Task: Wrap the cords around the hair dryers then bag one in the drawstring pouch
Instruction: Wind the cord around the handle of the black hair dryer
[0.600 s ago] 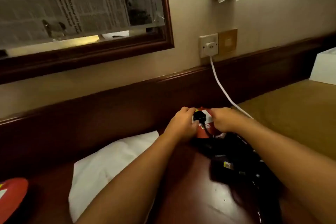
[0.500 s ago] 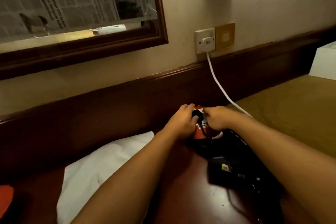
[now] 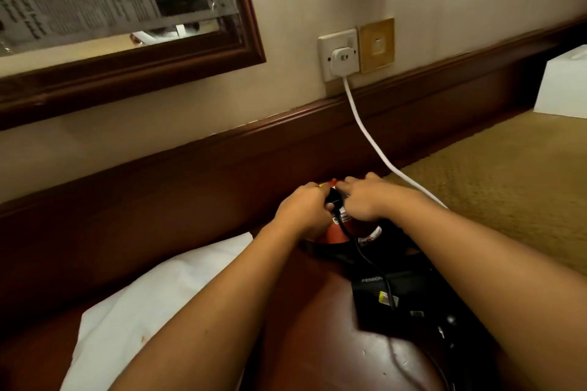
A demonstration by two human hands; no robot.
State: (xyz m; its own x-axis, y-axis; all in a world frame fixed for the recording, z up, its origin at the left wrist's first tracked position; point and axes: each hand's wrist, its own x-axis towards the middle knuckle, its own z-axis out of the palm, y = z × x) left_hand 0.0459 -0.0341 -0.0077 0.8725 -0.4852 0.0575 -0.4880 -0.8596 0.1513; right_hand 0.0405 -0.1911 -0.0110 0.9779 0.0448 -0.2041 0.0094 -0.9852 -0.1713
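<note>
While the fingers (image 3: 320, 200) of the left hand (image 3: 301, 213) curl tight around the black plug (image 3: 333, 198), the right hand (image 3: 368, 200) presses on the same plug from the other side, its fingers half bent and touching it; whether they pinch the plug cannot be told. Both hands sit on top of the red hair dryer (image 3: 338, 233), which lies at the far edge of the dark wooden desk (image 3: 317, 343), against the wooden back rail. A thin black cord (image 3: 365, 254) runs from the plug down over the dryer toward the near edge, crossing a black hair dryer (image 3: 390, 305) that lies just right of centre under the right forearm. A white cloth piece, possibly the drawstring pouch (image 3: 152, 301), lies flat toward the left near edge. A white cable (image 3: 365, 130) drops from a white wall plug (image 3: 343, 60) to the desk behind the right hand. A white box (image 3: 562, 82) stands at the far right.
</note>
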